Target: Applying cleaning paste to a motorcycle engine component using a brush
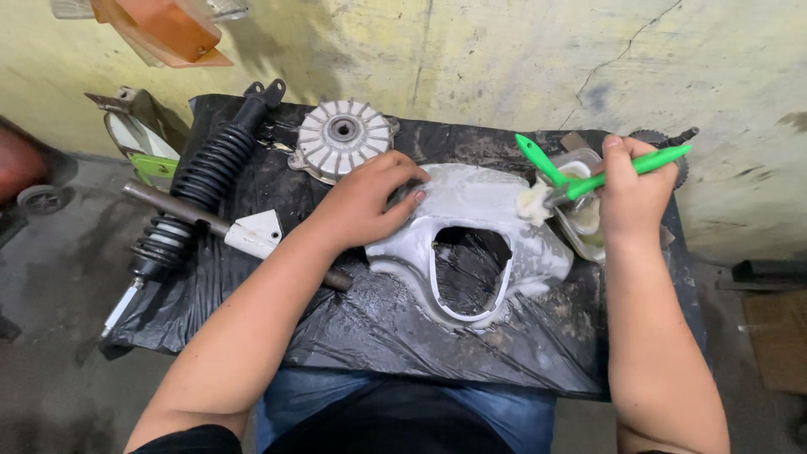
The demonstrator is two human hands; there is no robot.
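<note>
A white plastic motorcycle headlight cowl (pixel 496 214) with a large opening lies on a table covered in black plastic sheet (pixel 378 328). My left hand (pixel 370 202) presses on the cowl's left upper edge, fingers bent over it. My right hand (pixel 632 197) grips a green-handled brush (pixel 588 181) whose foamy bristles touch the cowl's upper right side. The cowl is wet and soapy.
A metal container (pixel 588 227) with a second green brush (pixel 538 160) stands by my right hand. A black coil shock absorber (pixel 202 181), a finned metal hub (pixel 343 139) and a rod with a white bracket (pixel 252 231) lie at the left. A yellow wall is behind.
</note>
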